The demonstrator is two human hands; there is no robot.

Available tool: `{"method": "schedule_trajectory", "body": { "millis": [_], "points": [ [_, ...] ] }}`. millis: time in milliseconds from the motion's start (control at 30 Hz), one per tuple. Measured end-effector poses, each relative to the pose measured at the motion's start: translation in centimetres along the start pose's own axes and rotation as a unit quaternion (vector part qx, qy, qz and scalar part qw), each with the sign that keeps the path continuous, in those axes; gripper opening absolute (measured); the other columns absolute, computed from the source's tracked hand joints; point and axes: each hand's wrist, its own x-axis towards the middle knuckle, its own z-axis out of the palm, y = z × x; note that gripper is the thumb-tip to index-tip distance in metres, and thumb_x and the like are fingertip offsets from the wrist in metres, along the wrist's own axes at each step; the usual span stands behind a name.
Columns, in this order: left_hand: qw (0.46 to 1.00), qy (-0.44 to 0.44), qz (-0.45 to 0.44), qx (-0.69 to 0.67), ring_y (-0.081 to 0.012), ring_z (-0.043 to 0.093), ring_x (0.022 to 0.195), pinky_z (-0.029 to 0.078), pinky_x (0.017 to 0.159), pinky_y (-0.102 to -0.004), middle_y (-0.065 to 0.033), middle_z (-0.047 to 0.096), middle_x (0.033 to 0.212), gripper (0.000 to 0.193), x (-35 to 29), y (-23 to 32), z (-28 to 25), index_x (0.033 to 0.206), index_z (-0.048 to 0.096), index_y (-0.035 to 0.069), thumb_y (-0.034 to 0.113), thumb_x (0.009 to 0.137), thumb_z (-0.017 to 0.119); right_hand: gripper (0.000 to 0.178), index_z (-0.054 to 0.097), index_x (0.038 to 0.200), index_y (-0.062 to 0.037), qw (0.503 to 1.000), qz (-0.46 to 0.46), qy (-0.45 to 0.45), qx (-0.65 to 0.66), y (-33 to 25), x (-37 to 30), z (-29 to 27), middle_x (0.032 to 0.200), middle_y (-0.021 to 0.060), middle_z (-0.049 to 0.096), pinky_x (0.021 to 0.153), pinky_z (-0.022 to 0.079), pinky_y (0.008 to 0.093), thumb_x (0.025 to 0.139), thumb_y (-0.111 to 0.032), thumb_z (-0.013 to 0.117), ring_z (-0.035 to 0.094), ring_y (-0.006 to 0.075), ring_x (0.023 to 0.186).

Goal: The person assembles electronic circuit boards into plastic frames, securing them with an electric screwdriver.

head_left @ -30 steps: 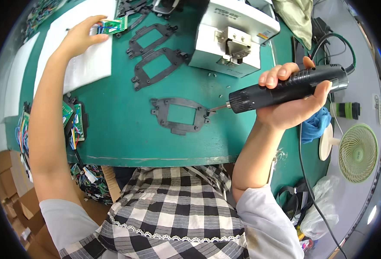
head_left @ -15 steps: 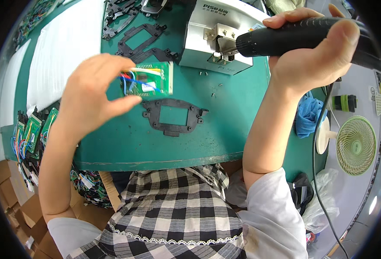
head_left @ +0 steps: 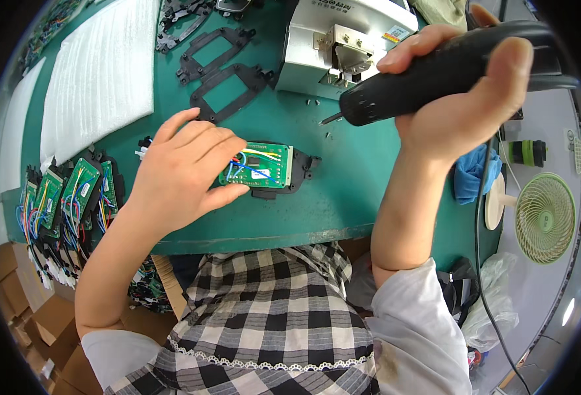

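My left hand (head_left: 188, 161) grips the left end of a green circuit board (head_left: 270, 168) between thumb and fingers. White, yellow and blue wires cross the board. It lies over a black plastic frame (head_left: 298, 174), whose right end and lower edge stick out; whether it is fully seated I cannot tell. My right hand (head_left: 458, 99) is wrapped round a black electric screwdriver (head_left: 396, 89). Its bit points down and left, above the table, right of the board. Several small screws (head_left: 313, 102) lie near the bit. I cannot make out a screw on the tip.
A silver screw feeder (head_left: 310, 62) stands behind the screwdriver. More black frames (head_left: 228, 92) lie behind the board. White foam sheets (head_left: 103, 79) and several wired boards (head_left: 79, 187) are at the left. A blue cloth (head_left: 475, 174), a cable (head_left: 480, 243) and a green fan (head_left: 546, 218) are at the right.
My left hand has brought the circuit board right and nearer, over the black frame. The screwdriver has come away from the screw feeder, moving left and nearer with its bit now visible.
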Motion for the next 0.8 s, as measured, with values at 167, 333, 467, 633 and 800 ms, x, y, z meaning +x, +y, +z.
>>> {"method": "schedule_trajectory", "body": {
  "millis": [167,333,467,633,800],
  "points": [
    [1.000,0.000,0.007,-0.012,-0.0232,0.057,0.100,0.037,0.103,-0.0438,-0.0061,0.062,0.104,0.046,0.5,0.5,1.1,0.104,0.062,0.007,0.032,0.067,0.075,0.072,0.037,0.120,0.0045,0.994,0.045,-0.062,0.084,2.3,-2.6,-2.0,0.062,0.0141,0.055,0.042,0.047,0.0331,0.088,-0.059,0.045,0.055,0.0236,0.045],
    [1.000,-0.010,0.008,-0.025,-0.0229,0.060,0.100,0.040,0.100,-0.0434,-0.0077,0.062,0.105,0.046,0.5,0.5,1.6,0.105,0.062,0.006,0.030,0.068,0.075,0.072,0.038,0.120,0.0049,0.995,0.066,-0.075,0.027,0.8,-4.0,-1.3,0.061,0.0136,0.055,0.040,0.046,0.0308,0.087,-0.059,0.048,0.055,0.0224,0.043],
    [0.999,-0.018,0.008,-0.040,-0.0248,0.060,0.099,0.043,0.097,-0.0426,-0.0087,0.062,0.107,0.047,0.6,0.5,1.8,0.106,0.061,0.005,0.030,0.070,0.074,0.072,0.041,0.117,0.0072,0.994,0.067,-0.080,0.025,0.4,-4.4,-0.8,0.061,0.0145,0.055,0.038,0.045,0.0294,0.086,-0.057,0.052,0.055,0.0216,0.041],
    [0.999,-0.012,0.019,-0.038,-0.0263,0.060,0.099,0.045,0.095,-0.0419,-0.0096,0.061,0.108,0.050,0.5,0.5,1.9,0.108,0.060,0.004,0.033,0.070,0.073,0.074,0.040,0.117,0.0087,0.993,0.060,-0.097,0.022,0.3,-4.6,-0.7,0.060,0.0144,0.055,0.039,0.045,0.0291,0.085,-0.056,0.055,0.055,0.0207,0.041],
    [0.999,-0.011,0.017,-0.043,-0.0269,0.059,0.098,0.046,0.091,-0.0403,-0.0097,0.061,0.108,0.050,0.6,0.5,2.0,0.108,0.060,0.003,0.032,0.069,0.074,0.075,0.040,0.116,0.0097,0.993,0.022,-0.112,0.033,2.0,-4.5,-0.6,0.060,0.0141,0.055,0.039,0.046,0.0286,0.084,-0.056,0.056,0.055,0.0202,0.042]
  ]
}}
